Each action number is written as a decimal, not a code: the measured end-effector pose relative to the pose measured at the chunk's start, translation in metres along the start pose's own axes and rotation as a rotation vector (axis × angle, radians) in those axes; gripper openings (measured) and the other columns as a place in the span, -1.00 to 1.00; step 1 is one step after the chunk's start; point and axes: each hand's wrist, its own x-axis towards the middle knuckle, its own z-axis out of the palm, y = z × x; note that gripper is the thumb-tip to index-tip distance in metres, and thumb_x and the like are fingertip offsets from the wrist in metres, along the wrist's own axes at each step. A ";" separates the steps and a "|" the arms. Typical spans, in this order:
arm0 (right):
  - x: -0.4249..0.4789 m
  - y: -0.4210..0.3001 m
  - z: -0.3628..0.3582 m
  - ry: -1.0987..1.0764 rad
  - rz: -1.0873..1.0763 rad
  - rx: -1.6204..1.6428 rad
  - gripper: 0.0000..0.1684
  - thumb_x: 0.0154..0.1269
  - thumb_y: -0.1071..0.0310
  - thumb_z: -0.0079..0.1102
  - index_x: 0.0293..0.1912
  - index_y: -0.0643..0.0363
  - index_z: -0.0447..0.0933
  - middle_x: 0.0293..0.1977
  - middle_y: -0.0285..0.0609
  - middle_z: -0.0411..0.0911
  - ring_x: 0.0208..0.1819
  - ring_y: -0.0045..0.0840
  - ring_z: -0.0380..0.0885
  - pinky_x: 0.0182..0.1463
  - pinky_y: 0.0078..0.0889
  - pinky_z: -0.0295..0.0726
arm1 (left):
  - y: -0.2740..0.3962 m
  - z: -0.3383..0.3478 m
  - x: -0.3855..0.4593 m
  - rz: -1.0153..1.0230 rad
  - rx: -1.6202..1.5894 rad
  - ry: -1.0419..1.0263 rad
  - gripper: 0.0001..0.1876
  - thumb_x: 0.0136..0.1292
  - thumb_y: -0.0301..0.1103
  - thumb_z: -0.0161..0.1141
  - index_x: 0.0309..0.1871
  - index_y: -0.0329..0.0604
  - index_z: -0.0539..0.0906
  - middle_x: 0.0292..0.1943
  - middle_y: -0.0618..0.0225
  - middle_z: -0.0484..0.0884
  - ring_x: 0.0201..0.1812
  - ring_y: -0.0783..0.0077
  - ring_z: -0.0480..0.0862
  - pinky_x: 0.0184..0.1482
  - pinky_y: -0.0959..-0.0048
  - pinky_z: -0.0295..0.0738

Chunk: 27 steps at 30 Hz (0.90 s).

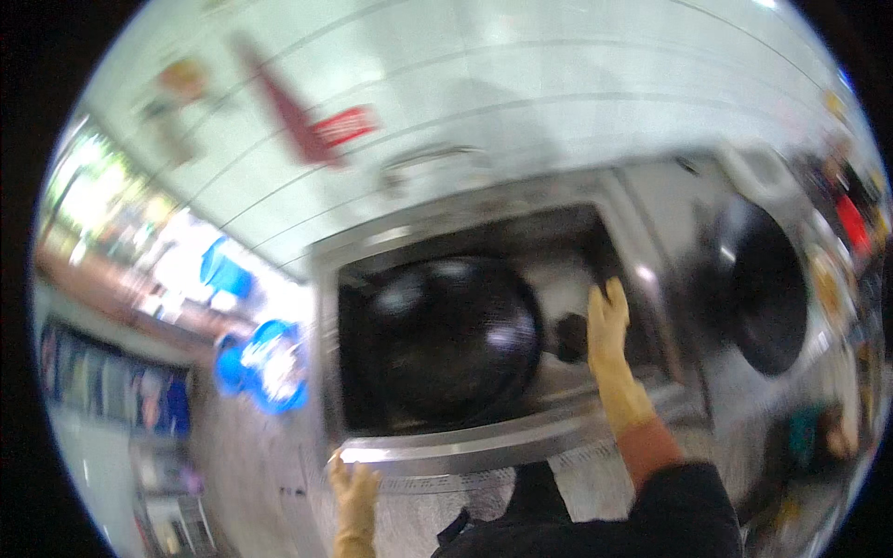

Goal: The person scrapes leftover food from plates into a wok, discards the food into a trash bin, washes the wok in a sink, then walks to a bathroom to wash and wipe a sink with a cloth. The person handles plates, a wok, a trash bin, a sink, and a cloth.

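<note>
A large black wok (453,342) lies in the stainless steel sink (530,436) before me, taking up its left and middle part. My right hand (608,335), in a yellow rubber glove, is over the right part of the basin, beside a round dark drain (572,337). Its fingers are apart and nothing shows in them. At the front left corner of the sink is my left hand (356,488), gloved alike, fingers spread. Whether it touches the rim I cannot tell. Blur hides fine detail in the wok.
Another dark wok (760,293) stands tilted on the counter to the right, near a white container (757,167). A faucet (432,160) juts from the tiled wall behind the sink. Blue tubs (275,366) stand on the left, past the sink's side.
</note>
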 end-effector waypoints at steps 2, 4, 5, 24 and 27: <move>-0.124 -0.040 0.035 -0.483 0.148 0.241 -0.57 0.51 0.37 0.06 0.24 0.42 0.37 -0.40 -0.41 0.35 -0.36 -0.78 0.29 -0.31 -0.61 0.35 | 0.006 -0.035 -0.036 0.019 0.062 0.081 -0.19 0.44 -0.34 0.20 0.61 0.01 -0.04 0.59 0.16 0.03 0.44 0.24 0.26 0.37 0.20 0.32; -0.225 -0.058 0.051 -0.842 0.114 0.382 -0.63 0.51 0.40 0.05 0.18 0.40 0.40 -0.39 -0.43 0.29 -0.37 -0.79 0.23 -0.33 -0.63 0.31 | 0.017 -0.055 -0.068 0.048 0.180 0.091 -0.08 0.44 -0.25 0.23 0.64 -0.14 -0.17 0.63 0.04 -0.10 0.61 0.09 0.01 0.57 0.17 0.03; -0.269 -0.066 0.060 -0.966 0.193 0.380 -0.57 0.50 0.39 0.07 0.24 0.40 0.36 -0.33 -0.39 0.35 -0.32 -0.75 0.31 -0.26 -0.63 0.38 | 0.009 -0.080 -0.069 0.072 0.140 0.077 -0.03 0.39 -0.16 0.27 0.64 -0.16 -0.17 0.63 0.01 -0.12 0.63 0.07 -0.05 0.59 0.15 -0.04; -0.855 -0.214 0.204 -2.342 0.770 0.203 -0.45 0.58 0.28 0.05 0.40 0.34 0.27 0.31 0.00 0.43 0.34 -0.28 0.45 0.43 -0.21 0.47 | -0.199 -0.587 -0.302 0.211 -0.111 0.803 -0.51 0.49 -0.01 0.09 -0.01 -0.38 0.65 -0.17 0.18 0.68 -0.11 0.37 0.64 0.02 0.35 0.52; -0.930 -0.194 0.251 -2.465 0.379 -0.005 -0.53 0.51 0.43 0.14 0.32 0.36 0.40 0.21 -0.10 0.54 0.24 -0.41 0.53 0.37 -0.37 0.49 | -0.331 -0.637 -0.291 -0.237 0.034 0.978 -0.62 0.40 -0.11 0.10 -0.24 -0.33 0.64 -0.46 0.20 0.58 -0.44 0.43 0.52 -0.39 0.28 0.35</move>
